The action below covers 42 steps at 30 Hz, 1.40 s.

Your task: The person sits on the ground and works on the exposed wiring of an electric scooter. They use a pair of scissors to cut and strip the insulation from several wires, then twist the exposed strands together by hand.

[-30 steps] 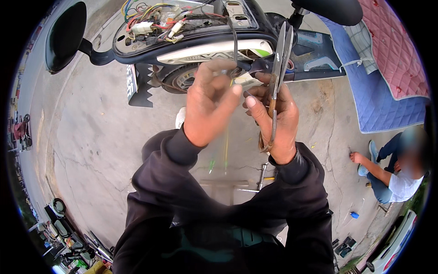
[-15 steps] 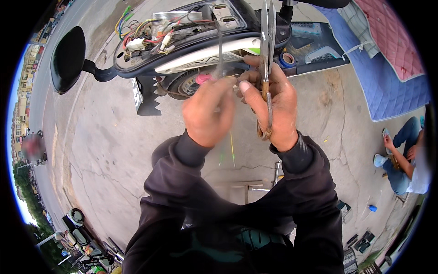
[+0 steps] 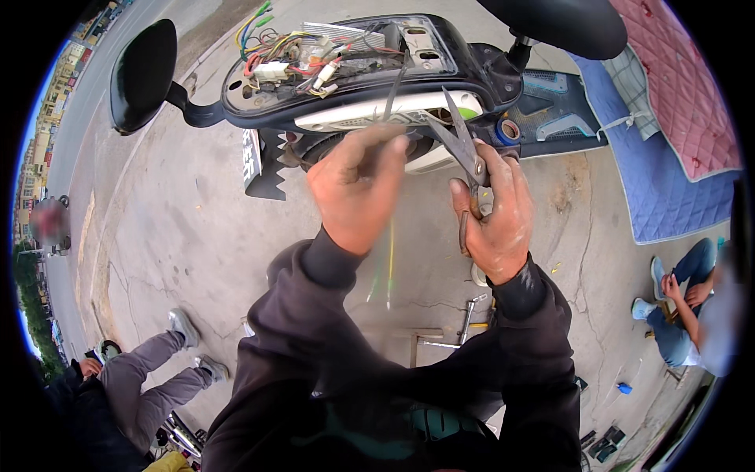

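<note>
My left hand [image 3: 354,185], slightly blurred, pinches thin wires. A dark strand [image 3: 395,93] rises from its fingertips toward the scooter. Yellow and green wire ends [image 3: 391,263] dangle below the hand. To its right, my right hand [image 3: 503,208] grips metal scissors [image 3: 464,145] by the handles. Their blades are spread and point up and left, near the left fingertips but apart from them. Beyond both hands stands a scooter [image 3: 354,118] with its top opened. Coloured wires and white connectors [image 3: 271,72] lie exposed there, beside a finned metal box [image 3: 344,34].
A tape roll [image 3: 510,131] sits on the scooter's footboard [image 3: 562,118]. Black mirrors [image 3: 143,76] stick out at both sides. A quilted blue cover [image 3: 668,181] hangs at right. Behind my forearms lies a wrench [image 3: 469,318]. One person [image 3: 153,377] stands lower left; another [image 3: 688,299] sits right.
The scissors have tipped from upright to leaning left, and their blades have spread wider. My right hand has moved slightly right and down. A standing person has come into view at lower left.
</note>
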{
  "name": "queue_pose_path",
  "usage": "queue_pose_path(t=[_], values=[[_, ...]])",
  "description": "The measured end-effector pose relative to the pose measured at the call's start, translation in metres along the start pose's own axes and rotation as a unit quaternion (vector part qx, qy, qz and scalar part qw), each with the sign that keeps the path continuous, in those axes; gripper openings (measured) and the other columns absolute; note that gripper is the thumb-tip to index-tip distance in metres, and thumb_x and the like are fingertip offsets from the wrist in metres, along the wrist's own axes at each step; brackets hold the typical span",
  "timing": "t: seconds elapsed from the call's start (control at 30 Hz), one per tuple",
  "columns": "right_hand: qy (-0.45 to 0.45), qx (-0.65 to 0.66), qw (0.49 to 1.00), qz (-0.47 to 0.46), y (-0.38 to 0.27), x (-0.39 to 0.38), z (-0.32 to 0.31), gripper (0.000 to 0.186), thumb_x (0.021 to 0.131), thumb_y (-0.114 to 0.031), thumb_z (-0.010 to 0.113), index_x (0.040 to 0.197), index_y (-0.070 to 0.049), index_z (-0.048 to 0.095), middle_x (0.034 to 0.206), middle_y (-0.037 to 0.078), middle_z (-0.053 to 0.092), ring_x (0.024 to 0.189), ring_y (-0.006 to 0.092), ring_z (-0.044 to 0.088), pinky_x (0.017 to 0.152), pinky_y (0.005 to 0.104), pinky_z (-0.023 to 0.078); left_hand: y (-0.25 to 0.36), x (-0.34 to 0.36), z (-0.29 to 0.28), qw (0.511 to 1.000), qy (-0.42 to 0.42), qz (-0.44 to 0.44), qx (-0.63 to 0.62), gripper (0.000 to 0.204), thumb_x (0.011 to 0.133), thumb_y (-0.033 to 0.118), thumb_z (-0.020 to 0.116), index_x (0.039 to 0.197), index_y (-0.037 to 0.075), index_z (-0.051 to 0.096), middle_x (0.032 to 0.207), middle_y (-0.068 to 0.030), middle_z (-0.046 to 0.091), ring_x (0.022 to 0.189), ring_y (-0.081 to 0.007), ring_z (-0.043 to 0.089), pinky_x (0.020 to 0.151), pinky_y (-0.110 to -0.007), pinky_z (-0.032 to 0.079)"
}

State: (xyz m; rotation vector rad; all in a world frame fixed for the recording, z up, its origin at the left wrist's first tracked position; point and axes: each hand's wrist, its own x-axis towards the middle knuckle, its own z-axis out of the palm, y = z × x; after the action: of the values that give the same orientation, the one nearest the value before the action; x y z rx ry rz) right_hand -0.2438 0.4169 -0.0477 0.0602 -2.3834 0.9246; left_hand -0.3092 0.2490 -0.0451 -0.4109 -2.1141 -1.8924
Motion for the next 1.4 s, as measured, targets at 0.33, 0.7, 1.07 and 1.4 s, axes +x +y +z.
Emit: queue_pose_path(t=[0.33, 0.7, 1.07, 1.4], values=[[-0.020, -0.161, 0.985, -0.053, 0.003, 0.000, 0.005, 0.053, 0.074, -0.009, 0.079, 0.125, -0.007, 0.062, 0.094, 0.014, 0.059, 0.082, 0.0335, 0.061, 0.069, 0.0396, 0.049, 0.010, 0.008, 0.001, 0.996, -0.009, -0.052, -0.075, 0.014, 0.085, 0.001, 0.069, 0.100, 0.000, 0.069, 0.069, 0.0004, 0.062, 0.059, -0.0026, 0.051, 0.055, -0.020, 0.042], [-0.026, -0.136, 0.989, -0.049, -0.002, -0.002, 0.012, 0.051, 0.077, -0.012, 0.078, 0.125, -0.006, 0.061, 0.090, 0.014, 0.061, 0.074, 0.0349, 0.061, 0.062, 0.0412, 0.049, -0.001, 0.007, -0.005, 0.999, -0.040, -0.004, -0.024, 0.017, 0.093, 0.004, 0.067, 0.107, -0.005, 0.064, 0.082, -0.0045, 0.067, 0.061, -0.0039, 0.056, 0.050, -0.020, 0.046], [-0.046, -0.104, 0.993, -0.025, 0.000, -0.006, 0.006, 0.050, 0.077, -0.008, 0.077, 0.125, -0.007, 0.062, 0.090, 0.013, 0.062, 0.071, 0.0335, 0.063, 0.060, 0.0399, 0.050, 0.002, 0.008, -0.004, 0.997, -0.078, -0.021, -0.001, 0.016, 0.094, 0.007, 0.064, 0.105, -0.004, 0.065, 0.080, -0.0058, 0.066, 0.066, -0.0090, 0.057, 0.058, -0.023, 0.046], [-0.046, -0.071, 0.996, 0.019, 0.002, -0.014, 0.008, 0.051, 0.076, -0.004, 0.077, 0.125, -0.005, 0.063, 0.080, 0.010, 0.059, 0.059, 0.0207, 0.056, 0.055, 0.0335, 0.047, 0.002, 0.013, 0.000, 0.987, -0.074, 0.101, 0.096, 0.013, 0.090, 0.002, 0.061, 0.102, 0.001, 0.066, 0.078, -0.0149, 0.068, 0.066, -0.0270, 0.068, 0.061, -0.033, 0.051]])
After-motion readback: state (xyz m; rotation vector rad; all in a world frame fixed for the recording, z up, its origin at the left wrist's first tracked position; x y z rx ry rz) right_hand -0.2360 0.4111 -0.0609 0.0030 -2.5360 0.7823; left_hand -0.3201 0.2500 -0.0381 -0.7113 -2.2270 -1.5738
